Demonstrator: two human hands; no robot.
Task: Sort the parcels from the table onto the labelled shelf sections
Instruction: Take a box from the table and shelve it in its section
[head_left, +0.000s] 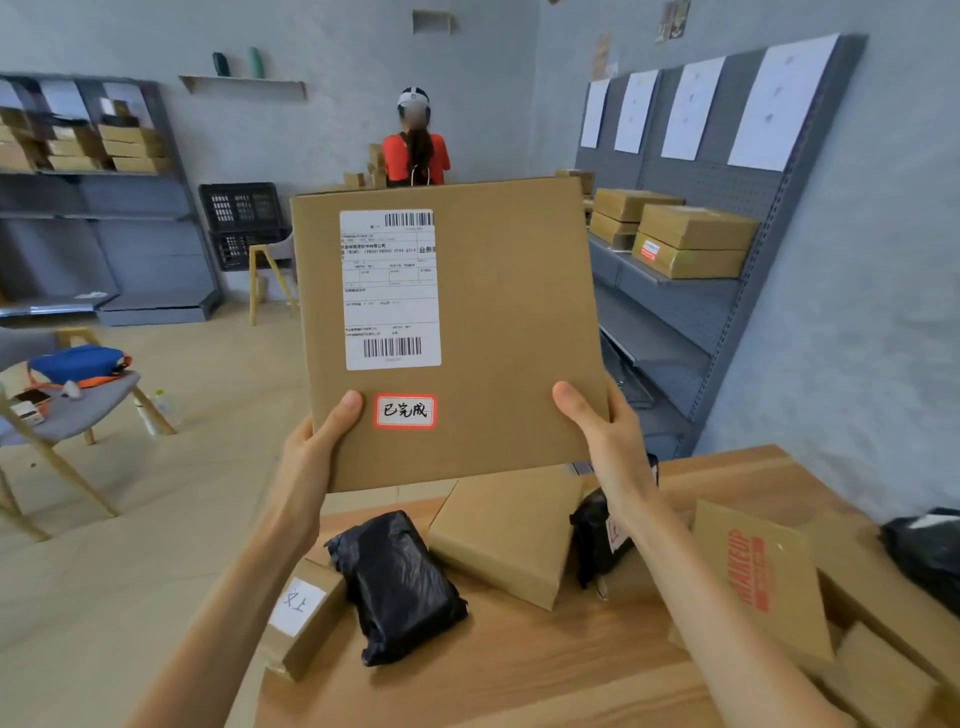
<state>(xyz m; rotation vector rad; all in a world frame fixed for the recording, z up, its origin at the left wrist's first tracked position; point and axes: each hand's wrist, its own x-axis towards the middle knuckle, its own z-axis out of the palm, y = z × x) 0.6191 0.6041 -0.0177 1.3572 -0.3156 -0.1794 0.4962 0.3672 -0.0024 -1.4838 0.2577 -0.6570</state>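
I hold a large flat cardboard parcel upright in front of me, above the wooden table. It carries a white shipping label and a small red-bordered handwritten sticker. My left hand grips its lower left edge with the thumb on the front. My right hand grips the lower right edge the same way. On the table lie a black plastic-wrapped parcel, a brown box, a small box with a white tag, another black parcel and a box with red print.
A grey shelf unit on the right has paper signs above and several cardboard boxes on it. Another shelf with boxes stands at the far left. A person in red stands at the back. A chair with a bag is left of me.
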